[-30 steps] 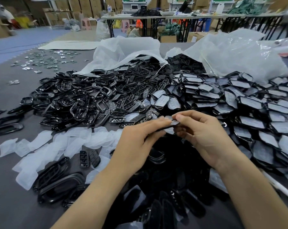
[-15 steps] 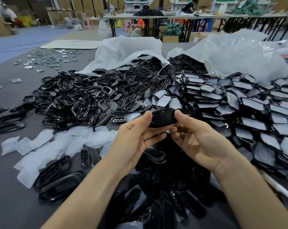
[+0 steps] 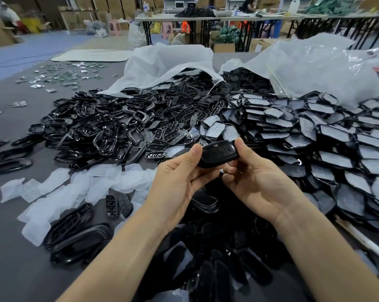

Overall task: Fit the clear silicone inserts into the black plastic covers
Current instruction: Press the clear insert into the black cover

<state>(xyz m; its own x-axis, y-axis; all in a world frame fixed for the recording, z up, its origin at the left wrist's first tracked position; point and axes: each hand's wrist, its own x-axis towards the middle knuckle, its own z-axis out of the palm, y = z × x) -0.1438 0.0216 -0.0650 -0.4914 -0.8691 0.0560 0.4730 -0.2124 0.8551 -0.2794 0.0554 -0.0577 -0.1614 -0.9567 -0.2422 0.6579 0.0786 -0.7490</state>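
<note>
Both hands hold one glossy black plastic cover (image 3: 219,154) up over the table, its smooth outer face toward me. My left hand (image 3: 179,182) grips its left end with the thumb on top. My right hand (image 3: 256,182) pinches the right end between thumb and fingers. Whether an insert sits inside it is hidden. Loose clear silicone inserts (image 3: 75,188) lie scattered at the left front. A heap of black covers with inserts fitted (image 3: 327,138) spreads to the right.
Black frames and button parts (image 3: 110,131) are piled at centre left, spilling from white plastic bags (image 3: 169,64). More finished black pieces (image 3: 206,269) lie under my forearms. Small metal parts (image 3: 60,77) dot the far left of the grey table (image 3: 10,269).
One second ago my fingers pressed a part held flat. Since then the hands have turned the cover over and lifted it, so its glossy outer face shows.
</note>
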